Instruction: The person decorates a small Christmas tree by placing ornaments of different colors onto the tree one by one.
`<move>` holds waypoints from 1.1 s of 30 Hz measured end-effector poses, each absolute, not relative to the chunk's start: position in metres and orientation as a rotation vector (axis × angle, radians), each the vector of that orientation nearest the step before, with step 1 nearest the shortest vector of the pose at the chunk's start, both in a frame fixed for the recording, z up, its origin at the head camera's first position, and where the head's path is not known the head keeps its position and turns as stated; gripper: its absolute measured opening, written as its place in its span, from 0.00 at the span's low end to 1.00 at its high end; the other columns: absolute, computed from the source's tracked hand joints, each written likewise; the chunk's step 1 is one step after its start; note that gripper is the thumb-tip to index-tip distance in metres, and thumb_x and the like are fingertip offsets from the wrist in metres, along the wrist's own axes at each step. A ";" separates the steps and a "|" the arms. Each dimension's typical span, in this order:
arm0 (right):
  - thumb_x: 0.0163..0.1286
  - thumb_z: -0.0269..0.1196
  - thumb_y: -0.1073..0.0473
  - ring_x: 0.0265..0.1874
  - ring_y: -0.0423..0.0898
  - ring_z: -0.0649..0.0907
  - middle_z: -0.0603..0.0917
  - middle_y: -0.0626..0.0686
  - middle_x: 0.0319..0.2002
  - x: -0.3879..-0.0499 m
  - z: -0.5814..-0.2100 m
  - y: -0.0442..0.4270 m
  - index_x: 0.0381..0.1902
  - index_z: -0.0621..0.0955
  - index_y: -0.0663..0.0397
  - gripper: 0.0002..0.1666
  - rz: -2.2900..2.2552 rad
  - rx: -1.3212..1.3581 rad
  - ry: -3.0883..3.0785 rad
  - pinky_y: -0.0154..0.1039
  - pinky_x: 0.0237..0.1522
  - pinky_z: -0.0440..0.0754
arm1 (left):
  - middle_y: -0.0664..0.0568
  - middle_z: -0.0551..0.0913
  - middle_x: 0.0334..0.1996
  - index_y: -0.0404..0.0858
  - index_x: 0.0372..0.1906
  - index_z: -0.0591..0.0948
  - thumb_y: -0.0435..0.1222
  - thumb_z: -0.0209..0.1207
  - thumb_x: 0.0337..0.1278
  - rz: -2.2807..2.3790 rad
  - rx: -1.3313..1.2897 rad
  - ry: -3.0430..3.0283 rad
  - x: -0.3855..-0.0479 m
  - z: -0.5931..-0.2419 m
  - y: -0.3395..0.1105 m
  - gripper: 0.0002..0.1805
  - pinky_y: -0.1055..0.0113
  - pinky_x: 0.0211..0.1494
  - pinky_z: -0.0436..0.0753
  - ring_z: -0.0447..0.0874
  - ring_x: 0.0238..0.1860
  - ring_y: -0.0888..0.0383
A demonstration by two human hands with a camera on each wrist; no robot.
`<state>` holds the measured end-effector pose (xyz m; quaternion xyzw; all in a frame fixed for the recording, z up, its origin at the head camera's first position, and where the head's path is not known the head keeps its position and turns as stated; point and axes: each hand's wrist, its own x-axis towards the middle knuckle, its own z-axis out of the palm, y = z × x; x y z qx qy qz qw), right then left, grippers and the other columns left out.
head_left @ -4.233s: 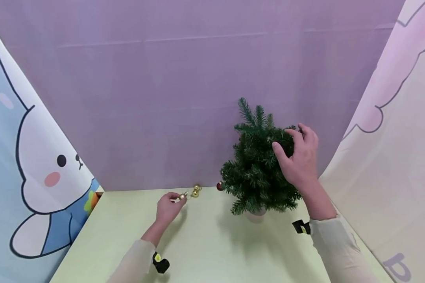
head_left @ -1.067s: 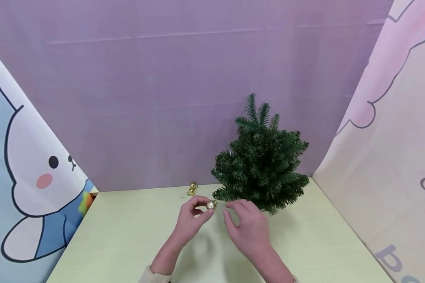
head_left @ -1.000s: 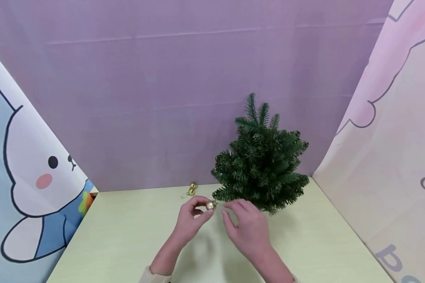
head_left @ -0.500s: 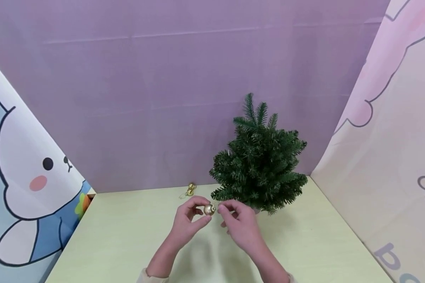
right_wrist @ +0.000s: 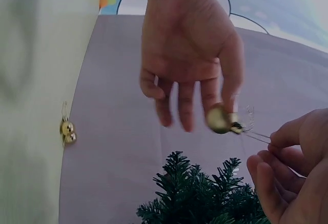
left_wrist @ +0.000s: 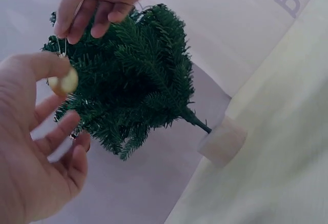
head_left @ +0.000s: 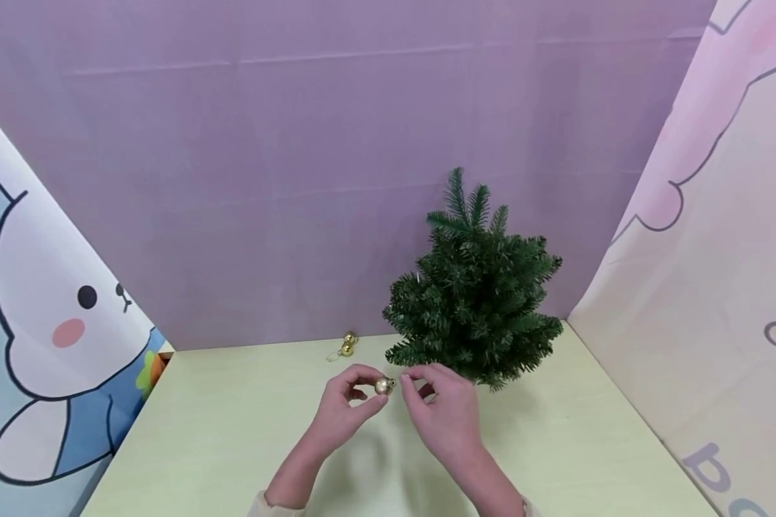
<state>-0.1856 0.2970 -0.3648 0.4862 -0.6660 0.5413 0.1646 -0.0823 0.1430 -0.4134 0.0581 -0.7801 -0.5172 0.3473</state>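
Between the thumb and finger of my left hand (head_left: 339, 413) is a small gold Christmas bauble (head_left: 384, 386), held above the table in front of the tree. My right hand (head_left: 445, 409) faces it and pinches the bauble's thin string loop (right_wrist: 257, 137), which stretches between the two hands in the right wrist view. Just behind stands a small green artificial Christmas tree (head_left: 475, 301). Its pale round base (left_wrist: 223, 142) shows in the left wrist view.
Further gold baubles (head_left: 347, 350) lie together at the table's back edge, left of the tree. A purple cloth backdrop (head_left: 265, 179) rises behind the pale table (head_left: 233, 431). Printed cloths hang at left (head_left: 35, 345) and right (head_left: 718, 301).
My right hand has left the tree and come down to the bauble's string. The left hand has brought the bauble rightward and nearer. In the last half second the hands shift only slightly.
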 end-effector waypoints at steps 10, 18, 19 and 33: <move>0.53 0.72 0.65 0.16 0.33 0.79 0.84 0.46 0.28 -0.189 -0.371 0.293 0.28 0.87 0.52 0.04 1.167 1.401 -1.828 0.22 0.19 0.73 | 0.61 0.81 0.46 0.51 0.47 0.85 0.36 0.65 0.60 -1.167 0.213 -2.079 -0.081 -0.397 0.160 0.11 0.55 0.46 0.75 0.77 0.50 0.55; 0.55 0.74 0.62 0.17 0.38 0.80 0.85 0.47 0.31 -0.190 -0.365 0.289 0.30 0.87 0.51 0.05 1.052 1.416 -1.855 0.27 0.16 0.72 | 0.64 0.81 0.43 0.50 0.41 0.87 0.37 0.66 0.59 -1.082 0.141 -2.155 -0.089 -0.389 0.158 0.06 0.60 0.44 0.76 0.77 0.48 0.61; 0.55 0.74 0.61 0.17 0.38 0.80 0.85 0.47 0.31 -0.190 -0.365 0.289 0.30 0.87 0.51 0.05 1.036 1.407 -1.865 0.28 0.16 0.72 | 0.65 0.81 0.42 0.51 0.40 0.87 0.37 0.66 0.60 -1.080 0.148 -2.159 -0.091 -0.389 0.157 0.06 0.60 0.43 0.76 0.77 0.47 0.61; 0.52 0.73 0.62 0.16 0.47 0.82 0.85 0.53 0.27 -0.200 -0.375 0.279 0.27 0.86 0.56 0.05 0.823 1.188 -1.741 0.37 0.10 0.75 | 0.64 0.82 0.36 0.49 0.34 0.85 0.35 0.63 0.60 -0.875 0.207 -2.116 -0.113 -0.392 0.148 0.04 0.57 0.40 0.77 0.78 0.41 0.60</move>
